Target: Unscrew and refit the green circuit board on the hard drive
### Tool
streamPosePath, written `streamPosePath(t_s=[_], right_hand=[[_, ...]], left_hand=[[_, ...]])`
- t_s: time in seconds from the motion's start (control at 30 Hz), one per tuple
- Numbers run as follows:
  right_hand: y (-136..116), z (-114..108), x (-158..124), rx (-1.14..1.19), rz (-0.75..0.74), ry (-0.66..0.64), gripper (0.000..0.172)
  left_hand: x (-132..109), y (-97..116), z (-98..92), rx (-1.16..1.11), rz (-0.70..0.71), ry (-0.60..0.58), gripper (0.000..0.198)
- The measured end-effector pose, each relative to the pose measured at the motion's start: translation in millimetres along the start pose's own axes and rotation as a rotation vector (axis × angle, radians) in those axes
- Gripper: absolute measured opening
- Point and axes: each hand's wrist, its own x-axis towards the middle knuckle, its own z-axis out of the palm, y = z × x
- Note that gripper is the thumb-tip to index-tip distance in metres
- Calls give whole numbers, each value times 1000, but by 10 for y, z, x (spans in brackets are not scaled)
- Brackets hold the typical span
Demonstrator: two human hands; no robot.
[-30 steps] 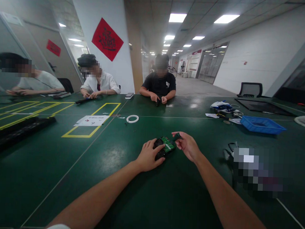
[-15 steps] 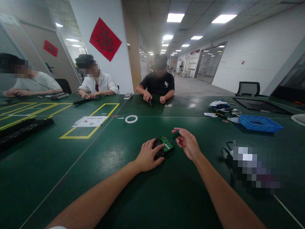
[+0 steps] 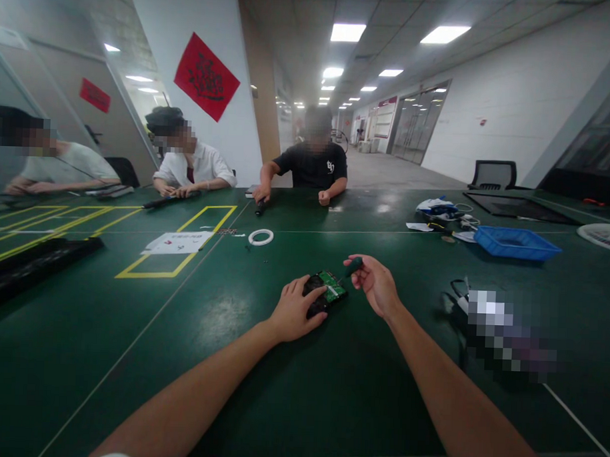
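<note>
A black hard drive with a green circuit board on top lies on the green table. My left hand rests on its near left side, fingers spread flat over it. My right hand is closed around a dark green screwdriver, whose tip points down at the board's right edge.
A white ring and a paper sheet in a yellow taped box lie farther back. A blue tray sits at the right beside cables and tools. Three people sit along the far edge. A black keyboard lies at the left.
My right hand has closed on the screwdriver and tilted its tip onto the board. The person in black across the table has reached one arm out to the left.
</note>
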Motion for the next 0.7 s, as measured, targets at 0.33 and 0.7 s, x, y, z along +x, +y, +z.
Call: streamPosePath(t_s=[0.33, 0.7], right_hand=[[3, -42, 11, 6, -3, 12, 35], [-5, -25, -4, -13, -1, 19, 34]], left_hand=[[4, 13, -15, 16, 4, 0, 67], [0, -9, 10, 7, 2, 4, 67]])
